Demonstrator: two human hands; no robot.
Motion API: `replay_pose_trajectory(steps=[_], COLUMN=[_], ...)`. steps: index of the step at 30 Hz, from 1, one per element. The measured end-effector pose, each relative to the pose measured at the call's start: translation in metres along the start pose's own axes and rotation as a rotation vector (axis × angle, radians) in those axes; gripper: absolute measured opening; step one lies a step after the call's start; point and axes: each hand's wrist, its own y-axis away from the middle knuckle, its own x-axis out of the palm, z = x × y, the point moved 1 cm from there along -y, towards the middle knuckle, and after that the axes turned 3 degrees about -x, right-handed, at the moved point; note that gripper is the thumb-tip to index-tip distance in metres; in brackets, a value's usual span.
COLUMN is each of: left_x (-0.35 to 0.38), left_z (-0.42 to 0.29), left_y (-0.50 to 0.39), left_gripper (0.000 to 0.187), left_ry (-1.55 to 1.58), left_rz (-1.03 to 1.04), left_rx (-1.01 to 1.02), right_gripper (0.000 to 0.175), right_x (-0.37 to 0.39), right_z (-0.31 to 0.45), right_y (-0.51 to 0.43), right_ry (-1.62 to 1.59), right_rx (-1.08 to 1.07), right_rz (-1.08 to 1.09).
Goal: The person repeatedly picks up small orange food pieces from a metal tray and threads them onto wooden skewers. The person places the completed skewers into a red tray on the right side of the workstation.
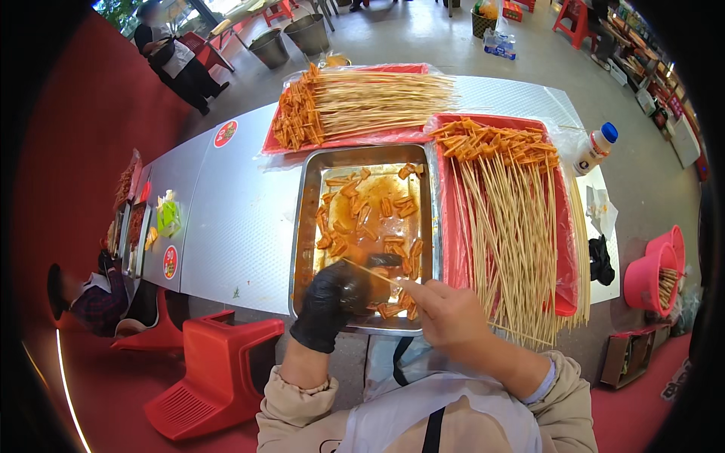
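A stainless steel tray point(300, 226) lies in front of me, with sauce and several orange-brown food pieces point(351, 204) in it. My left hand point(334, 297), in a black glove, is over its near left part with the fingers curled. Blur hides whether those fingers hold a piece. My bare right hand point(453, 314) pinches a bamboo skewer point(371, 270) over the tray's near side, and its far end crosses by the gloved fingers. To the right, a red tray point(566, 255) holds many skewers with food on their far ends point(498, 144).
Behind the steel tray, another red tray point(371, 137) holds loaded skewers. A blue-capped bottle point(595, 148) and a black glove-like item point(600, 260) are at the table's right. Red plastic chairs point(215, 362) stand at left. A person point(96, 300) sits at the table's left end.
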Motion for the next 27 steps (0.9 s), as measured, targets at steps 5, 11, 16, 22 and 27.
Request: replay_pose_trajectory(steps=[5,11,16,22,27], left_x=[0.009,0.032,0.034,0.038,0.037], left_z=[0.007,0.011,0.013,0.011,0.013], left_y=[-0.012,-0.016,-0.016,-0.015,-0.014], left_gripper=[0.013,0.011,0.010,0.010,0.009], left_ry=[-0.761,-0.063,-0.020,0.033,0.022], left_rz=[0.171,0.175,0.223,0.196,0.212], left_rx=[0.397,0.062,0.056,0.042,0.075], right_gripper=[0.018,0.013,0.015,0.017,0.015], right_x=[0.004,-0.008,-0.013,-0.009,-0.021], right_z=[-0.005,-0.020,-0.017,-0.009,-0.007], right_y=[-0.007,0.000,0.002,0.010,0.003], right_ry=[-0.097,-0.689,-0.424,0.430,-0.974], right_rx=[0.077,0.496,0.296,-0.253,0.641], right_rz=[-0.099,0.095,0.039,-0.215,0.094])
